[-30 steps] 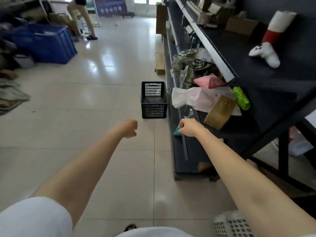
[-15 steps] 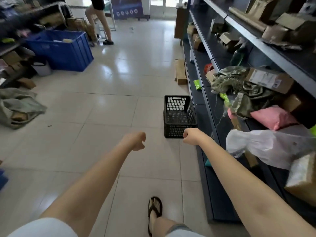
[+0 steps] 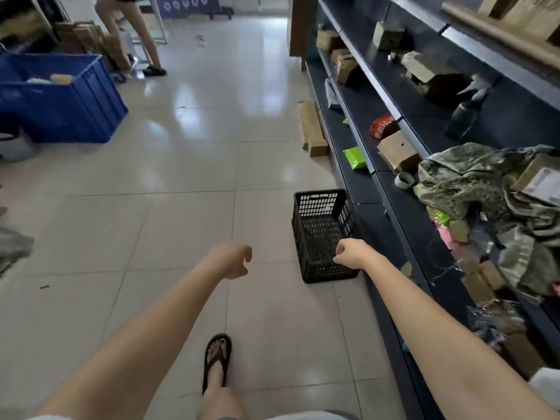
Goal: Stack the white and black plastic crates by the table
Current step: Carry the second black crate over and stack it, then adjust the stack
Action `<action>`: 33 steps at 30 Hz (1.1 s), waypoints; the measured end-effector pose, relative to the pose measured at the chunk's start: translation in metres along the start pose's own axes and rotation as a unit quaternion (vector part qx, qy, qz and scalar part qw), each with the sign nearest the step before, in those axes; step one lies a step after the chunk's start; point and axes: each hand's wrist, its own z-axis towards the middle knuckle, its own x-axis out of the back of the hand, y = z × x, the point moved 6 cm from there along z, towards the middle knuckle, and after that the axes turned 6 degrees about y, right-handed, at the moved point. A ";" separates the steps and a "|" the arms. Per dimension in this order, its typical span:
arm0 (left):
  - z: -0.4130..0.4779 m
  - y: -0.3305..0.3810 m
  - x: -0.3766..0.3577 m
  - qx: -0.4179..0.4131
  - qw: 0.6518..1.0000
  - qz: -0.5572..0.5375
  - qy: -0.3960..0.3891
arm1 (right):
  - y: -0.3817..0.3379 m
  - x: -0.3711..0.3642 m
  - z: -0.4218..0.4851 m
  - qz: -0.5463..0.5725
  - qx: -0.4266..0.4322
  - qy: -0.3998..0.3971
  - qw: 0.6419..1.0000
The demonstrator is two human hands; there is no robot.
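Note:
A black perforated plastic crate point(image 3: 321, 225) stands upright and empty on the tiled floor, close against the dark shelving on the right. My right hand point(image 3: 351, 253) hovers over the crate's near right corner, fingers curled, holding nothing. My left hand point(image 3: 233, 260) is stretched out over bare floor to the left of the crate, fingers loosely curled, holding nothing. No white crate is in view.
Dark shelving point(image 3: 394, 225) runs along the right, loaded with boxes, bags and cloth. A cardboard box point(image 3: 312, 128) lies on the floor beyond the crate. A large blue bin point(image 3: 66, 98) stands at left. A person's legs point(image 3: 133, 31) are at the back. My sandalled foot point(image 3: 216, 359) is below.
I have walked forward; the black crate is now much nearer and my right hand is over its near corner. The white crate at lower right has left the view.

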 end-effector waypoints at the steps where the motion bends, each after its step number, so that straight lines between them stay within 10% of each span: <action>1: 0.028 -0.011 0.010 -0.013 1.000 0.009 0.002 | -0.007 0.003 0.019 0.019 -0.016 0.006 1.000; 22: 0.479 0.096 0.158 -0.372 0.905 0.198 -0.060 | 0.056 0.037 0.266 0.270 -0.390 0.085 0.876; 33: 0.655 0.182 0.120 -0.454 0.833 0.289 -0.127 | 0.064 -0.021 0.351 0.354 -0.507 0.052 0.784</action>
